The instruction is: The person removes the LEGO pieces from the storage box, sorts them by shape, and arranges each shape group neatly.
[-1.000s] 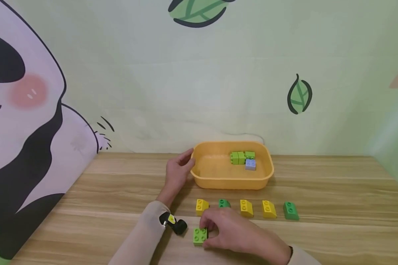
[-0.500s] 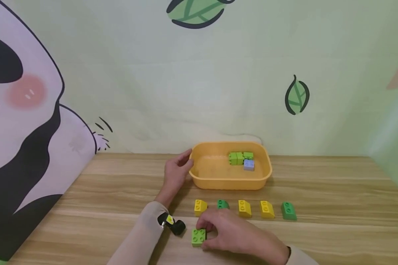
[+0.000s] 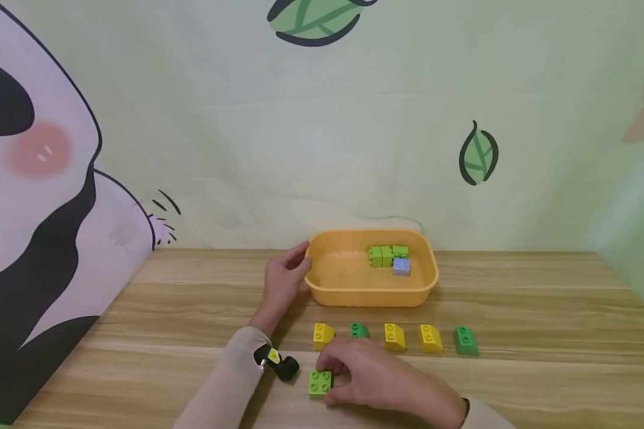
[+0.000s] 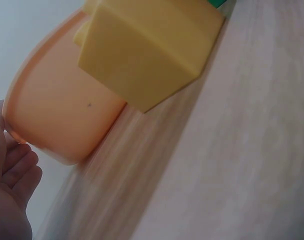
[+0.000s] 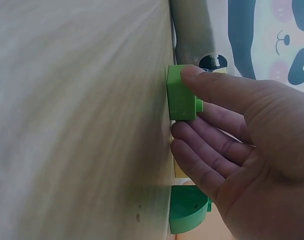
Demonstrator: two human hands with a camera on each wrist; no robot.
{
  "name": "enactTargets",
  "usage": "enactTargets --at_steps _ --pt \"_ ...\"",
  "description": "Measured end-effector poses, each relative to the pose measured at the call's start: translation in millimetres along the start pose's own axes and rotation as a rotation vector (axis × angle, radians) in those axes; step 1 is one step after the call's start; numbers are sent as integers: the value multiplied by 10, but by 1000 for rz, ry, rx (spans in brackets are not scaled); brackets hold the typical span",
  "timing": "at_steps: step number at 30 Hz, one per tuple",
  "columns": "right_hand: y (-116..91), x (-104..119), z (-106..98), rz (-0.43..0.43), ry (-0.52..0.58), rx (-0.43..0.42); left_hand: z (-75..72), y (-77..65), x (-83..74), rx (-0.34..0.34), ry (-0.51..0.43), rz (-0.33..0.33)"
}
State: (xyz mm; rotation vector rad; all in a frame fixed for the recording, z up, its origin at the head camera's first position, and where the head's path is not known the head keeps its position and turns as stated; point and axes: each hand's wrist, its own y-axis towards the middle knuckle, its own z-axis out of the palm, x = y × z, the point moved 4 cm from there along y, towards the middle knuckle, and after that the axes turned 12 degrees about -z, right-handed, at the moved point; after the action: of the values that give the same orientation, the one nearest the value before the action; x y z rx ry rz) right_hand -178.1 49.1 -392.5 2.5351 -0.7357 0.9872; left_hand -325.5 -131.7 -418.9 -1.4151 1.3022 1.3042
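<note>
A lime-green 2x2 building brick (image 3: 320,384) lies on the table with its studs up. My right hand (image 3: 372,374) pinches it from the right; in the right wrist view the thumb (image 5: 194,71) lies on its side. At the back, my left hand (image 3: 284,280) holds the left end of an orange plastic bin (image 3: 372,298) by its rim. Three lime-green bricks (image 3: 381,257) and a lavender brick (image 3: 401,266) lie inside, toward the bin's right. The left wrist view has my left fingers (image 4: 22,170) at the bin's edge, beyond a close yellow brick (image 4: 152,45).
A row of sloped bricks runs in front of the bin: yellow (image 3: 323,336), green (image 3: 359,330) partly behind my right hand, yellow (image 3: 394,338), yellow (image 3: 431,339) and green (image 3: 466,341). Behind the wooden table (image 3: 542,310) rises a wall (image 3: 236,149) with panda and leaf pictures.
The whole head view has shifted slightly to the left. Both hands, the lime-green brick and the bin keep their places relative to one another.
</note>
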Motion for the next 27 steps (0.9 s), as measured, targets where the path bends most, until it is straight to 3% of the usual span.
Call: enactTargets --at_steps 16,27 --pt "-15 -11 -19 16 42 1 6 6 -3 -1 1 8" --pt "-51 31 -199 -4 42 -86 7 29 15 -10 -5 2"
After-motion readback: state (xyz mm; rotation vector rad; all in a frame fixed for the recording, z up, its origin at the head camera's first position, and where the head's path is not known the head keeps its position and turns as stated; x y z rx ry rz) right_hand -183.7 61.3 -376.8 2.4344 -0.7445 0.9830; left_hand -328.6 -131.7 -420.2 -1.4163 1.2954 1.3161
